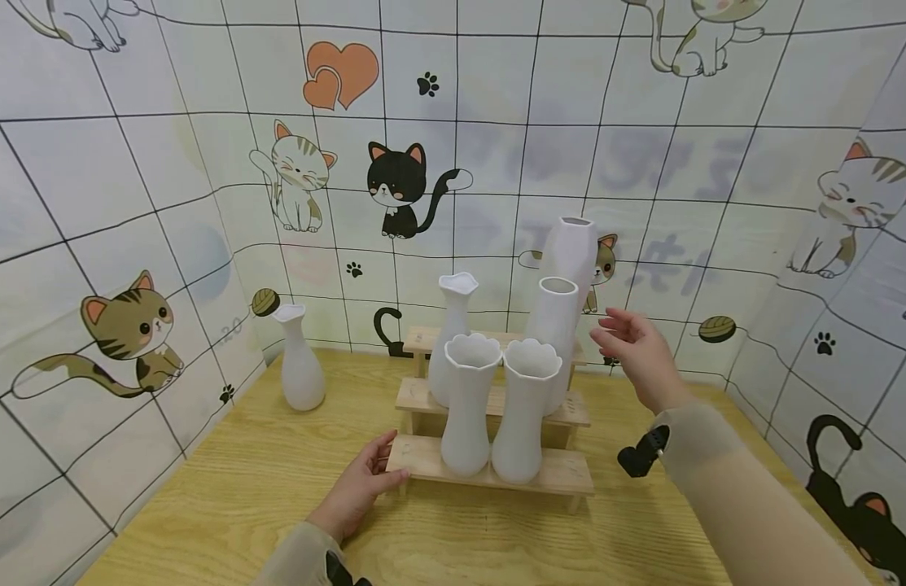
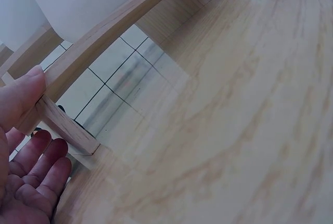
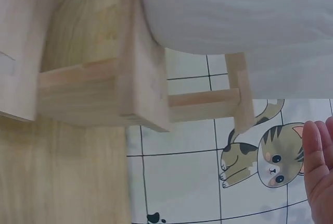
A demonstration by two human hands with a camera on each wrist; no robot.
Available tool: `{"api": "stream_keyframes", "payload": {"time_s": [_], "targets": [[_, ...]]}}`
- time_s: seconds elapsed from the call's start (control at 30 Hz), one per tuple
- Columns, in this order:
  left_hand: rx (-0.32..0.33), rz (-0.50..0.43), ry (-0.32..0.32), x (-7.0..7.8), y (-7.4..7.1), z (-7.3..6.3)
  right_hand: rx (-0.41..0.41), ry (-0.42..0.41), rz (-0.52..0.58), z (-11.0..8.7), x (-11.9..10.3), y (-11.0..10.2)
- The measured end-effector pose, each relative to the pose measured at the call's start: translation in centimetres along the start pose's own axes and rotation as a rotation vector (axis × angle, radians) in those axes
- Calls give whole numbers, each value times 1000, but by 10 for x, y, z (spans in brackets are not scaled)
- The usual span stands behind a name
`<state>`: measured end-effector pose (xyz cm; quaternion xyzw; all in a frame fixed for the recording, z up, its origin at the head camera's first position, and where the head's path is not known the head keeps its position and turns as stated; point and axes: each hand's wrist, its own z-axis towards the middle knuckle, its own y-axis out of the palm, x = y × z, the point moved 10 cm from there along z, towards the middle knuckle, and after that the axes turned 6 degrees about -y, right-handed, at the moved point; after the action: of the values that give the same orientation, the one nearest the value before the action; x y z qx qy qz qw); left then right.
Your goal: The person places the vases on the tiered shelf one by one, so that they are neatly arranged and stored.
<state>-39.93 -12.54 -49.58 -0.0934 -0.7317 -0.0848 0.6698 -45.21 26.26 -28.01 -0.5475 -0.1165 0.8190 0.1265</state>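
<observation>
My left hand (image 1: 361,487) holds the left end of the lowest step of a three-tier wooden stand (image 1: 417,456), its thumb on the board and its fingers around the leg (image 2: 73,127) below. Two white vases with scalloped rims, a left one (image 1: 467,419) and a right one (image 1: 521,423), stand on that step. On the middle step are a flared-neck vase (image 1: 447,350) and a round-mouthed vase (image 1: 558,334). A tall vase (image 1: 570,248) rises on the top step. To the right of it, my right hand (image 1: 636,354) hovers in the air, fingers extended and holding nothing.
A narrow-necked white vase (image 1: 302,374) stands by itself at the table's back left. The wooden table (image 1: 225,505) meets a cat-printed, tile-patterned wall covering (image 1: 489,163) behind and at both sides.
</observation>
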Motion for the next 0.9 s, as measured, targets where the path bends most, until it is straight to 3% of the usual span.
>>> {"api": "stream_keyframes", "payload": {"time_s": [0.47, 0.9], "targets": [[-8, 18, 16, 1, 1, -1, 104, 29, 147, -65, 45, -1], [21, 15, -7, 3, 1, -3, 87, 296, 207, -112, 105, 28]]}}
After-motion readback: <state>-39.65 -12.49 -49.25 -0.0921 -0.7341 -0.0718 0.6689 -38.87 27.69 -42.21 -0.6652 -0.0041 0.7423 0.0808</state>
